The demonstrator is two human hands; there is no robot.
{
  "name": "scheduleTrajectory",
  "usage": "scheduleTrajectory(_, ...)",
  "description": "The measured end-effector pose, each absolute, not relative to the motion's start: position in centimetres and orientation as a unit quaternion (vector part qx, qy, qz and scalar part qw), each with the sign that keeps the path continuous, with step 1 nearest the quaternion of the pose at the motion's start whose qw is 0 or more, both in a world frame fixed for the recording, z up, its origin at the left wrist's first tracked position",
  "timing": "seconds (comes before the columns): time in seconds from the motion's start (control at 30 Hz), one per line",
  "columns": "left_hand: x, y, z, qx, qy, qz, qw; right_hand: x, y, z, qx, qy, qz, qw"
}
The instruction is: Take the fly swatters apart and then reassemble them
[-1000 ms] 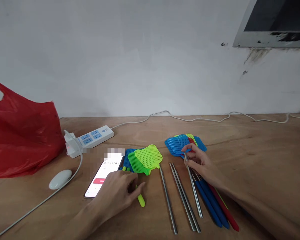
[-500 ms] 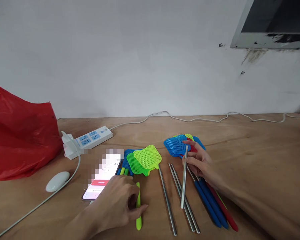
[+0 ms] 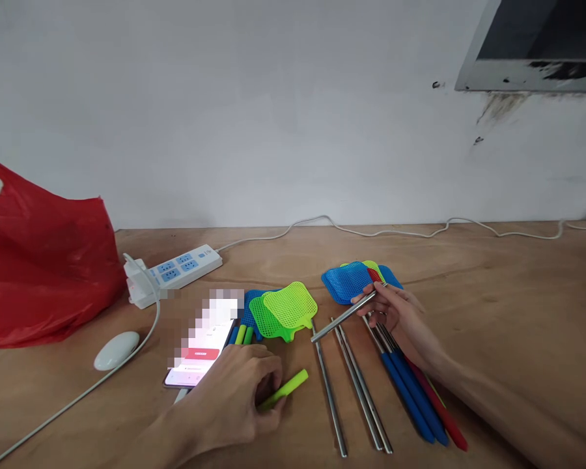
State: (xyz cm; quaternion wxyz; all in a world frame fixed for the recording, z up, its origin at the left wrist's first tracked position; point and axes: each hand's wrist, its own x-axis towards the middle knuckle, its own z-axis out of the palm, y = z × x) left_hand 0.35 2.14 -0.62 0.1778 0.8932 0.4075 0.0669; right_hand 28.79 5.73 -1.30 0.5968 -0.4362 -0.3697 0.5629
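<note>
My left hand (image 3: 237, 391) is closed on a yellow-green handle grip (image 3: 293, 382), whose free end points up and right. In my right hand (image 3: 399, 314) a short metal tube (image 3: 340, 320) is pinched between thumb and fingers, its free end slanting down to the left. Between the hands lie more metal tubes (image 3: 331, 397). A lime fly swatter head (image 3: 293, 305) overlaps a green one (image 3: 273, 324) and a blue one behind. Beyond my right hand is a pile of swatter heads, a blue one (image 3: 346, 283) on top. Blue-handled fly swatters (image 3: 410, 397) and a red handle (image 3: 452, 426) extend below my right wrist.
A lit phone (image 3: 200, 355) lies by my left hand, with handle grips (image 3: 241, 335) beside it. Farther left are a white mouse-shaped object (image 3: 116, 350), a power strip (image 3: 190, 264) with a cable, and a red plastic bag (image 3: 49, 260). A wall stands behind the table.
My left hand has taken hold of the yellow-green grip and tilted it to the right. The metal tube in my right hand has swung from near upright to a leftward slant.
</note>
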Motion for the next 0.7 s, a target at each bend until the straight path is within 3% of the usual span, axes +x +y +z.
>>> scheduleTrajectory(0.3, -0.2, 2.4, -0.9, 0.867, 0.384, 0.198, 0.246, 29.0, 5.6, -1.5, -0.406, -0.345, 0.581, 0.615)
scheduleTrajectory(0.7, 0.0, 2.6, -0.9, 0.847, 0.379, 0.231, 0.293, 28.3, 4.7, -0.8, -0.38, -0.354, 0.611, 0.597)
